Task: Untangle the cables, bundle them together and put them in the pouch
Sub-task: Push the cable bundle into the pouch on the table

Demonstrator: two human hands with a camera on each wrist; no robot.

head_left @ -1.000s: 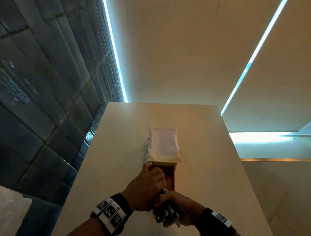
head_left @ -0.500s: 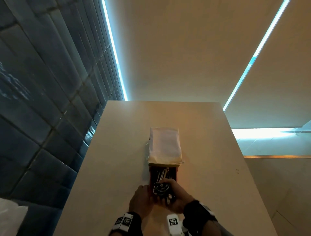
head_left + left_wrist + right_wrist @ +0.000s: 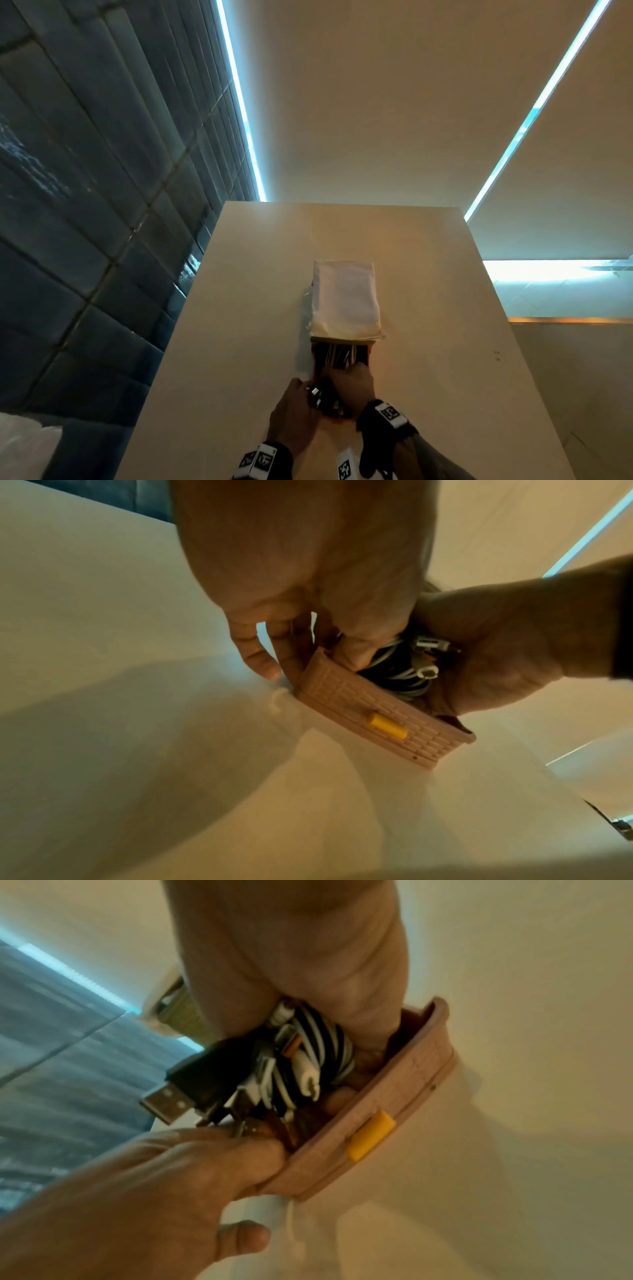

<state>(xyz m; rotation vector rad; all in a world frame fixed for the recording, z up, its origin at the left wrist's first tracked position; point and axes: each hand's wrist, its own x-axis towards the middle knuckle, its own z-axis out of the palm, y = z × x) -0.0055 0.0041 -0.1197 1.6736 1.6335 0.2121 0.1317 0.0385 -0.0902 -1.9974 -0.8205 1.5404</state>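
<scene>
Gripping the cables (image 3: 301, 1053) from above, the right hand (image 3: 294, 950) has its fingers curled round the bundle of black and white cords, pressing it down into the near end of the pouch (image 3: 387, 1102). Fingertips go out of sight between bundle and pouch wall. Plugs (image 3: 171, 1099) stick out of the bundle toward the left hand, one black USB plug plainest, several white ones beside it.

Left hand (image 3: 164, 1185) pinches the left corner of the pouch's near rim, thumb over the edge on the inside, fingers (image 3: 263, 658) curled down along the outer side to the table (image 3: 120, 750). Both hands touch the pouch; they nearly meet over the plugs.

Pouch is pinkish, with a brick-like raised pattern (image 3: 359, 696) on its near wall and a small yellow tab (image 3: 387, 726) at mid-wall. It sits flat on the pale table. From the head view the pouch (image 3: 340, 356) runs lengthwise away from the person, dark inside, with light cord strands showing in the open part. Its far half is covered by a white flap (image 3: 346, 298) lying over it; whether the flap is a lid or a separate cloth cannot be told.

Both wrists carry black bands with square printed markers (image 3: 388, 413). Dark tiled wall (image 3: 85, 205) on the left, light strips (image 3: 239, 102) overhead.
</scene>
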